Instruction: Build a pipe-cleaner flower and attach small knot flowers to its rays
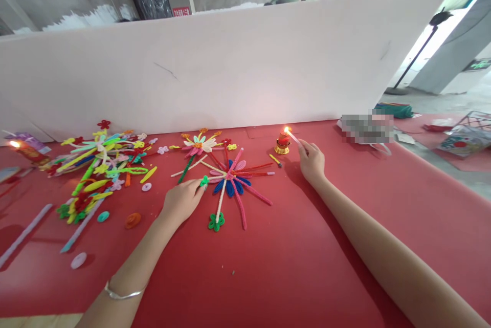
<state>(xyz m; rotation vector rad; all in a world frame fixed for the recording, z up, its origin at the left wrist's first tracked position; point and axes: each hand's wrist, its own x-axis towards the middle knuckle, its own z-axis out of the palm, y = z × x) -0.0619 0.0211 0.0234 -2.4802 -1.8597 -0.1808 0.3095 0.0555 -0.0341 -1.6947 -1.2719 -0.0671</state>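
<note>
Two bare hands work over a red desk. Nearer, the left hand is curled, its fingertips pinching a green loop at the edge of a pipe-cleaner flower just to its right. Farther out, the right hand pinches a pale stick. The stick's long axis runs up and left from the fingers, with its tip in the flame of a red candle. Left of the left hand lies a heap of coloured pieces. A white board stands beyond.
</note>
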